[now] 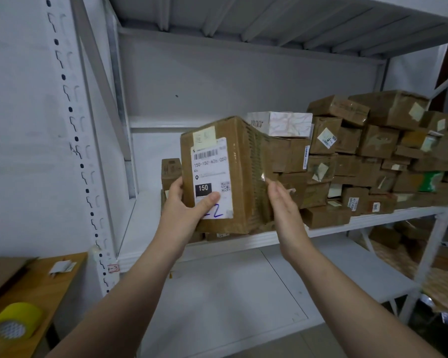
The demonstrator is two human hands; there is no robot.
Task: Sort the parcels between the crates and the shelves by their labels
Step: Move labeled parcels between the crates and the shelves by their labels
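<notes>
As I look down from the head camera, my left hand point(184, 205) grips the brown cardboard parcel point(246, 174) at its lower left corner: the fingers point(177, 186) curl round the left edge and the thumb presses flat on the white label point(211, 171). That label shows a barcode, a black block reading 150, a small square code and a blue handwritten mark partly under my thumb. My right hand point(282, 202) is spread, fingers straight and together, their tips at the parcel's right face beside a loose flap of clear tape; it has hold of nothing, and I cannot tell whether it actually presses on the cardboard. I hold the parcel upright over the front edge of the white metal shelf point(334, 226), its lower edge low over the shelf lip. Just behind it to the left stands a small brown box point(170, 171). To the right the shelf carries a crowded stack of parcels point(373, 156), with a white patterned box point(285, 124) on top near my parcel. At lower left a wooden table point(49, 282) carries a yellow tape roll point(13, 321).
</notes>
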